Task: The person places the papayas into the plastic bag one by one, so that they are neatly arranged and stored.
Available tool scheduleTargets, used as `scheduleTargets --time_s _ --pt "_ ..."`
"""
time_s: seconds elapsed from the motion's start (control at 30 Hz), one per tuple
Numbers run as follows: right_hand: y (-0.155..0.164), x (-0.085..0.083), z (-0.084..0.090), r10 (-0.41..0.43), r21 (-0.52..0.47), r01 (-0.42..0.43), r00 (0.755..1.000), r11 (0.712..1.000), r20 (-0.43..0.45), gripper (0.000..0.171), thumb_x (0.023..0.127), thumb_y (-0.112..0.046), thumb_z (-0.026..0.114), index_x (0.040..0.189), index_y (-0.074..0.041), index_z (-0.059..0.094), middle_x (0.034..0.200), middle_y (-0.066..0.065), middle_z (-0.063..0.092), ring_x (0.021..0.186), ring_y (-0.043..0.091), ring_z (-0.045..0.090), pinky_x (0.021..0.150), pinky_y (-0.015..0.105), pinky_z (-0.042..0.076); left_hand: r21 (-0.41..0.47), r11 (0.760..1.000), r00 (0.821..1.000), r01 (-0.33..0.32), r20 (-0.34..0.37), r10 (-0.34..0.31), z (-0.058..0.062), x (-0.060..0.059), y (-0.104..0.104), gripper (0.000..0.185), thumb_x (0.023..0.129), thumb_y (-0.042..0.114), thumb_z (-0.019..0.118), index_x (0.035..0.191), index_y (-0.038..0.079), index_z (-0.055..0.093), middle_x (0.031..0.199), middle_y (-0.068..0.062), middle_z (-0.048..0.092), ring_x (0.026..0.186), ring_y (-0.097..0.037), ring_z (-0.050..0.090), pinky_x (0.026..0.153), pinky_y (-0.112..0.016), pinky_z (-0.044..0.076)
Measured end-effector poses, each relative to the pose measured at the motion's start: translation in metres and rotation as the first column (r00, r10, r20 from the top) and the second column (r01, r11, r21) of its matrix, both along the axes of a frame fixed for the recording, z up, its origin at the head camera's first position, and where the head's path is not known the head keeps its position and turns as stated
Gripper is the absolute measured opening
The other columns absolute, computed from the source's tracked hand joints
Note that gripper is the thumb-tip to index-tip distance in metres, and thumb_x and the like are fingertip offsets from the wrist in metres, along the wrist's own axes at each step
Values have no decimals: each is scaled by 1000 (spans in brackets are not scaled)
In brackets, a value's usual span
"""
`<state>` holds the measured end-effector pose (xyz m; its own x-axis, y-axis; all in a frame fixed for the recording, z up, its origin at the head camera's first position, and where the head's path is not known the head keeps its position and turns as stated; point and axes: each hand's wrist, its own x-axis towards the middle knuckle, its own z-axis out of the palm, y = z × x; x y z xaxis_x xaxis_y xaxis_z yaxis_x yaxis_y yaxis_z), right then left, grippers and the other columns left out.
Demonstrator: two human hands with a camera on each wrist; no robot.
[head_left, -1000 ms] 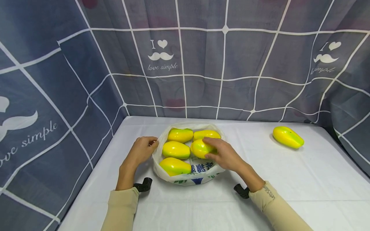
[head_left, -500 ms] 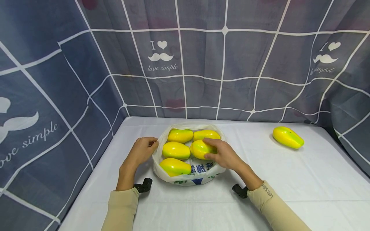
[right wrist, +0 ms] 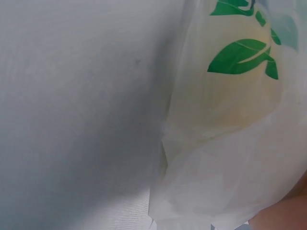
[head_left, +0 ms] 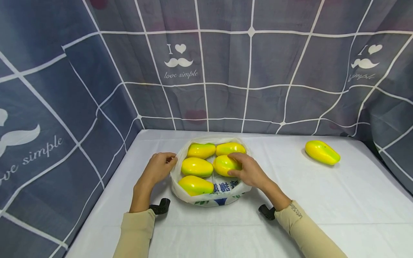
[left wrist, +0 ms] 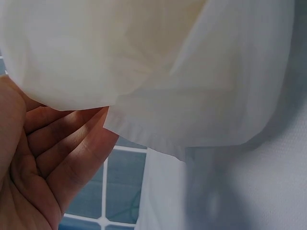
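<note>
A thin white plastic bag [head_left: 206, 199], printed with green leaves and blue lettering, lies open on the white cloth-covered surface [head_left: 322, 200], its rim rolled down into a shallow crinkled nest. Five glossy yellow-green mango-shaped fruits sit inside it, smooth and oval, each shading from bright yellow to green at one end.

The right hand [head_left: 248, 170] reaches in from the near side, and its fingers [head_left: 237, 156] curl over the fruit at the right middle of the bag [head_left: 224, 165], thumb underneath, grasping it where it lies beside the others. The left hand [head_left: 158, 168] is at the bag's left rim, its fingers [head_left: 167, 156] bent and pinching the thin film there; in the left wrist view the translucent plastic drapes over the palm [left wrist: 43, 163]. In the right wrist view the bag's wall [right wrist: 230, 134] bulges softly, with a yellow tint showing through the film under the leaf print.

A sixth glossy yellow-green fruit [head_left: 322, 152] lies alone on the surface, well apart to the right near the back. Behind everything hangs a grey-blue fabric curtain [head_left: 226, 71] with a white grid and moustache motifs. Both forearms wear beige sleeves [head_left: 135, 233].
</note>
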<state>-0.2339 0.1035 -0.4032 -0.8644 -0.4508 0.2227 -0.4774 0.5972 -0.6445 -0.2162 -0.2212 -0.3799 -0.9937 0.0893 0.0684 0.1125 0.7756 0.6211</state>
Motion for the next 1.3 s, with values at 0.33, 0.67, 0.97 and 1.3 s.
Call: scheduleTargets --time_s 0.33,0.67,0.97,1.3 --pt "-1 -2 -1 12 64 -10 999 998 -35 56 84 -14 78 134 1 58 135 18 56 127 37 49 108 53 34 -3 1000 1000 2 -5 -2 0 0 0 35 100 20 54 125 -2 65 114 -16 68 95 -26 63 86 -43 53" --pt "1 0 -2 16 72 -12 999 997 -48 57 84 -17 79 134 0 57 135 17 57 128 36 48 108 52 34 -7 1000 1000 5 1 -5 -1 0 -1 36 100 20 53 126 -2 65 115 -16 68 97 -26 63 86 -43 53" --pt "10 8 -1 6 7 -5 995 1000 -104 51 87 -20 75 132 1 59 133 17 59 127 37 48 107 54 34 -14 1000 1000 6 -1 -6 0 1 0 37 100 20 53 127 -2 64 116 -16 68 97 -28 63 86 -43 53" --pt "33 21 1 -24 -74 19 997 997 -76 45 92 -19 70 131 0 60 134 14 59 128 35 49 106 54 36 -20 1000 1000 13 -3 -13 0 1 -1 36 100 20 52 126 -2 65 114 -15 68 98 -27 63 88 -45 52"
